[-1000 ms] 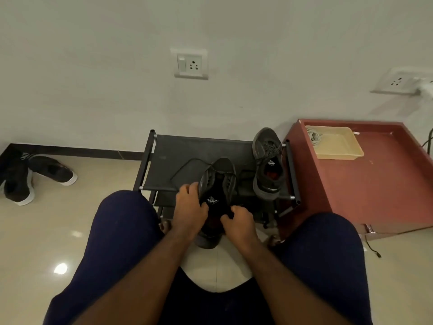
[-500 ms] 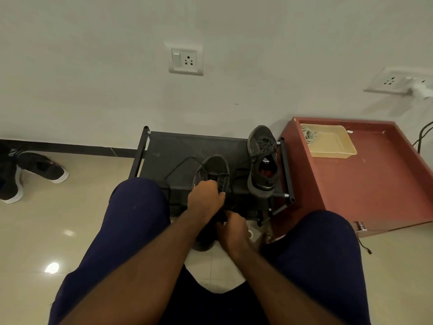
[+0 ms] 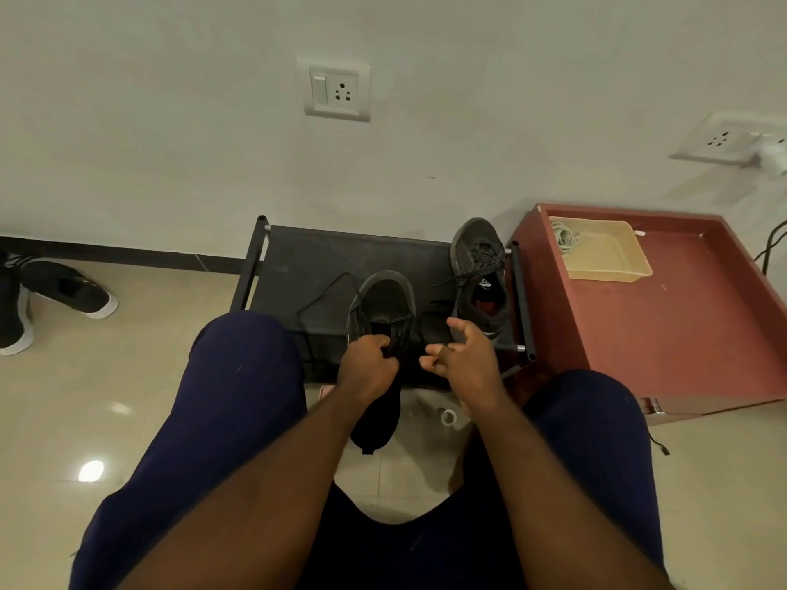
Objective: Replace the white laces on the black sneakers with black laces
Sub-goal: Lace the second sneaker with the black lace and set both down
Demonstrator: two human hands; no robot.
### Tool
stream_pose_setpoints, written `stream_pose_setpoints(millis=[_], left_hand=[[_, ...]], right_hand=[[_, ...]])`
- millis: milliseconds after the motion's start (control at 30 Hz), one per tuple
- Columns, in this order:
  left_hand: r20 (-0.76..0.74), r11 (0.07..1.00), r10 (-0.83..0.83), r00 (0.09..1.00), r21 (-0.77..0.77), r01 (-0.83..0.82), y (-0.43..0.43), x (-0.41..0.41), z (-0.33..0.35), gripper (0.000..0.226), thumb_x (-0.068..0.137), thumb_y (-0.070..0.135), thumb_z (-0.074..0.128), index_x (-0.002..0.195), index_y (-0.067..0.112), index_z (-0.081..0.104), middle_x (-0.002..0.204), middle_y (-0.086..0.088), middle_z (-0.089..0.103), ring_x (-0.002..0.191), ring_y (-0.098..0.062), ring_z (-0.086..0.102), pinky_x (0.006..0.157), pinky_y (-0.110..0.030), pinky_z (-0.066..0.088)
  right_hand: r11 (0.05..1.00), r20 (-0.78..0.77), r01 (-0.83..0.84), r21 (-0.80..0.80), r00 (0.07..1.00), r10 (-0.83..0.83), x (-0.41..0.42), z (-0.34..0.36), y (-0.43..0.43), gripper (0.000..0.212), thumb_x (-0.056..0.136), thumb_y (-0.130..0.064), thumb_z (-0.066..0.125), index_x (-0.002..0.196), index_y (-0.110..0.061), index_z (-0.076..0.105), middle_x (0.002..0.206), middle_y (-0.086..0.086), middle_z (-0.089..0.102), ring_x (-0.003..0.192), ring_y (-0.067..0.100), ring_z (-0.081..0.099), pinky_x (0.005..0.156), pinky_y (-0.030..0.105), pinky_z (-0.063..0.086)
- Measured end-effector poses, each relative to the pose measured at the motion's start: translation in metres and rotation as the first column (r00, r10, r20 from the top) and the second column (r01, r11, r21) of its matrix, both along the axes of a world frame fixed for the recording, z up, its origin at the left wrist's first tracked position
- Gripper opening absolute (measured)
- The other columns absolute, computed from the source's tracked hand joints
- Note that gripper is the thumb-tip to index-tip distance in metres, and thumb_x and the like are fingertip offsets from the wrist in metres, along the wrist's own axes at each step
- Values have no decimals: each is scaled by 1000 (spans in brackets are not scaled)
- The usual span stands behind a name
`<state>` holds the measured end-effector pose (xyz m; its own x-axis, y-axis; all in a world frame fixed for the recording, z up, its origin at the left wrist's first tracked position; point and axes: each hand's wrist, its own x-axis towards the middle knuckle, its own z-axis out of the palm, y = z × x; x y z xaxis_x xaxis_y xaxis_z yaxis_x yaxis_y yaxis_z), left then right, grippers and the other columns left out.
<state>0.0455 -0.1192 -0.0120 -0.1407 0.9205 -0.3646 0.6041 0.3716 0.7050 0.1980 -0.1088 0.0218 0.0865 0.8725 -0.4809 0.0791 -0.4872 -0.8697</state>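
At the rack's (image 3: 323, 257) front edge, the left hand (image 3: 368, 368) grips the sneaker (image 3: 383, 300) at its eyelets, likely steadying it for threading, while the right hand (image 3: 462, 359) hovers beside it half-spread, and whether it pinches the lace (image 3: 322, 291) cannot be told.

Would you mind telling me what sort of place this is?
Probably a room in a home: a black shoe rack, spare sneakers on the tiled floor, and a wall socket.

A white wall socket (image 3: 337, 90) sits at twelve o'clock, with a second socket (image 3: 724, 140) at two. A red cabinet (image 3: 681, 334) at three o'clock carries a yellow tray (image 3: 613, 259). Black shoes with white soles (image 3: 64, 291) lie on the tiled floor (image 3: 127, 398) at nine o'clock.
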Motion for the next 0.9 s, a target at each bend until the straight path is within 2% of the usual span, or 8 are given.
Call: stream_pose_setpoints(millis=[67,133,267,433,533,733,900], left_hand=[[3,1000,10,1000,16,-10,-4,-4,1,13,83,12,64,82,23,69,75,2,68,72,-14,65,68,-30,54],[-7,999,-1,1000,36,1,-7,-7,2,13,83,12,63,86,23,70,75,3,68,72,-14,64,66,-28,52],[-44,996,-51,998,66,53,-8,-10,0,11,81,11,62,85,18,70,68,2,64,67,-19,61,57,-27,46],[-15,994,-82,997,74,83,-3,-13,-3,14,82,11,64,93,17,71,67,0,65,65,-16,61,63,-32,52],[12,995,-69,998,77,68,1,-13,-7,15,84,11,65,97,15,71,71,-1,67,70,-19,63,70,-35,55],[-15,990,-120,993,78,121,5,-9,-13,5,88,15,64,92,15,68,64,3,58,62,-15,55,60,-28,42],[-70,984,-158,985,66,162,8,-5,-21,11,90,18,62,100,19,67,75,4,60,76,-19,59,65,-27,39]], right_hand=[[996,-38,73,47,997,-72,0,2,3,36,97,7,54,131,-3,50,96,21,66,69,23,69,60,24,59],[995,-43,86,45,996,-84,-4,-1,6,28,98,6,55,125,1,55,92,17,65,68,20,69,64,24,59],[999,-48,10,47,999,-7,-16,-5,18,26,96,13,53,121,7,58,88,10,59,80,18,67,75,25,61],[993,57,-69,96,996,64,-20,-11,30,23,91,13,58,107,-5,60,87,9,61,81,20,70,76,31,62],[995,54,-45,91,998,40,-20,-21,34,28,90,12,61,112,-4,57,90,10,66,82,21,70,76,33,61],[989,20,8,150,1000,-11,-26,-29,39,40,88,9,64,122,-9,53,93,10,70,83,17,70,77,30,60],[979,131,26,203,990,-53,-29,-37,43,49,86,6,69,125,-14,47,93,15,68,81,23,71,73,28,59]])
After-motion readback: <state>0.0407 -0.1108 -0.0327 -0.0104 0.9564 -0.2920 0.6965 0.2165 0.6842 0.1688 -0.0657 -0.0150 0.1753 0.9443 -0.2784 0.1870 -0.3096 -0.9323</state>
